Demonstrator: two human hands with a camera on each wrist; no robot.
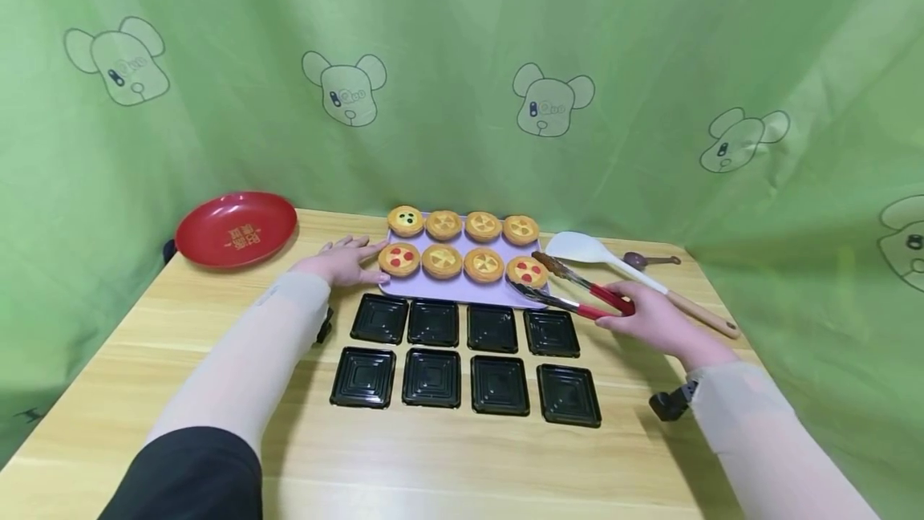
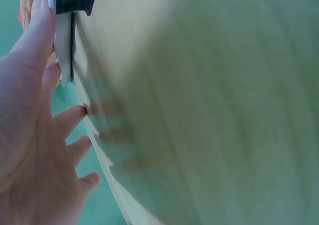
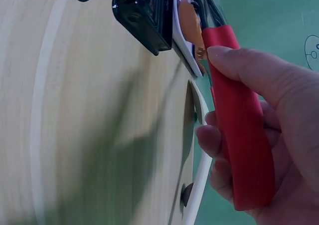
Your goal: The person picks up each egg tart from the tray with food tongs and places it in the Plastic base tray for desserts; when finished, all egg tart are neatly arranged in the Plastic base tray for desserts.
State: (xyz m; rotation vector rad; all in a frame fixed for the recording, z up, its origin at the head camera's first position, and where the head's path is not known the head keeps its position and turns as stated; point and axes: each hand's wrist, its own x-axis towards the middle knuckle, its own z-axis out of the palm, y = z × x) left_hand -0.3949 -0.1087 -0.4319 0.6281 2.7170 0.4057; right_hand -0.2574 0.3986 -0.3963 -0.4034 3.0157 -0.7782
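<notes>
My right hand point(image 1: 646, 313) grips red-handled tongs point(image 1: 612, 298), also seen as a red handle point(image 3: 241, 125) under the thumb in the right wrist view. The tongs' arms are spread, their tips at the front-right tart point(image 1: 527, 271), topped with red pieces; whether they touch it I cannot tell. This tart sits on a lilac tray point(image 1: 462, 290) with two rows of tarts. At the tray's left end rests my left hand point(image 1: 345, 262), fingers spread, thumb against the tray edge beside another red-topped tart point(image 1: 399, 260).
Two rows of small black square trays point(image 1: 431, 377) lie in front of the lilac tray. A red plate point(image 1: 237, 229) stands at the back left. To the right lie a white spoon-like utensil point(image 1: 577, 247) with a wooden handle and a small dark spoon point(image 1: 635, 260). Green curtain surrounds the table.
</notes>
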